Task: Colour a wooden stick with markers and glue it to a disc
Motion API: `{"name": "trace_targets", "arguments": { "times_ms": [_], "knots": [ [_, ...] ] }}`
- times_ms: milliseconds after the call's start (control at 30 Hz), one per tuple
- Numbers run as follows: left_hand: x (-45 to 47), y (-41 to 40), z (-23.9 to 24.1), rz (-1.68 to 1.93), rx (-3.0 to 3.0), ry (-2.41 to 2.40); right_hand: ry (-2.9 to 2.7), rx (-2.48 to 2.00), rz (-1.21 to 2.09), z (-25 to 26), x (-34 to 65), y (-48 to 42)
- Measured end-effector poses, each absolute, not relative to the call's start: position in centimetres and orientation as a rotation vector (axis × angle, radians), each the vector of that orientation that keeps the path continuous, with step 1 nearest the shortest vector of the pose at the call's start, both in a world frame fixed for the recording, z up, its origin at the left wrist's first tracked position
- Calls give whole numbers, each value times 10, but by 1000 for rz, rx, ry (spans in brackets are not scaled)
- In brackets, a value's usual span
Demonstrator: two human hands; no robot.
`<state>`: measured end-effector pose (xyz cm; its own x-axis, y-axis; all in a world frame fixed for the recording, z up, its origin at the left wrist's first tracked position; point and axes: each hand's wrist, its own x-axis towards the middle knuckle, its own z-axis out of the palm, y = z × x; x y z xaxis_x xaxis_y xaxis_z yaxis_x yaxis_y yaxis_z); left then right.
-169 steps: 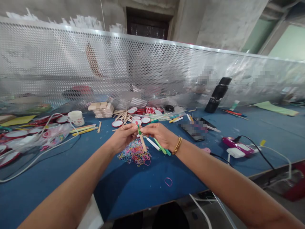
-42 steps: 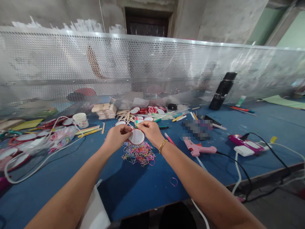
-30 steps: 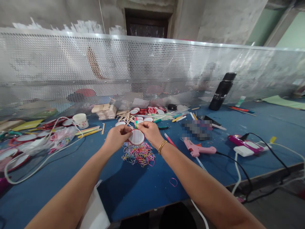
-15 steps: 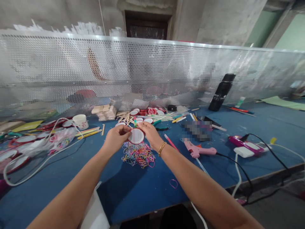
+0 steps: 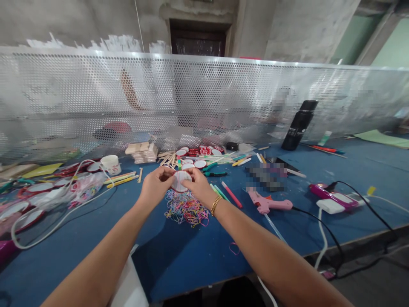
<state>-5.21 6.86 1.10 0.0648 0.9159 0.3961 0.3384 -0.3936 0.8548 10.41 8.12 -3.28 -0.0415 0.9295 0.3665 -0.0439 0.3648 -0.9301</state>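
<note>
My left hand (image 5: 155, 186) and my right hand (image 5: 197, 184) meet above the blue table, both pinching a round white lid (image 5: 180, 181) with a red rim. A coloured stick (image 5: 180, 163) pokes up behind the lid. Fingers of both hands are closed on the lid's edges. Right under the hands lies a heap of coloured rubber bands (image 5: 186, 207). A gold bracelet sits on my right wrist.
A pink glue gun (image 5: 266, 204) with a black cord lies to the right, beside loose coloured sticks (image 5: 230, 193). More lids and wooden sticks (image 5: 191, 154) lie behind the hands. A white cup (image 5: 110, 163) stands left. A perforated metal screen (image 5: 204, 98) backs the table, with a black bottle (image 5: 299, 124).
Earlier I held coloured sticks; now both hands hold the round lid. In the last second the hands shifted slightly and the lid tilted more upright. The glue gun now lies on the table.
</note>
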Motion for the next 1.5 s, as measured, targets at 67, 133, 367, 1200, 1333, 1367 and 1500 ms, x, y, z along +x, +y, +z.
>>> {"name": "trace_targets", "arguments": {
  "times_ms": [67,133,367,1200,1333,1367,1500],
  "knots": [
    [-52,69,11,1330,1818,1268,-1372,-888,961,-34,104,81],
    [-53,69,10,1328,1850,1284,-1370,-900,937,-35,104,82],
    [-53,72,7,1326,1888,1286,-1362,-949,884,-39,102,86],
    [-47,65,12,1249,1730,1282,-1291,-1006,834,-33,105,83],
    [-46,65,14,1314,1713,1285,-1318,-1025,842,-33,105,81],
    [-46,65,14,1319,1716,1284,-1327,-1033,830,-32,105,81],
    [-46,65,13,1326,1724,1267,-1335,-1050,802,-32,104,81]
  ]
}}
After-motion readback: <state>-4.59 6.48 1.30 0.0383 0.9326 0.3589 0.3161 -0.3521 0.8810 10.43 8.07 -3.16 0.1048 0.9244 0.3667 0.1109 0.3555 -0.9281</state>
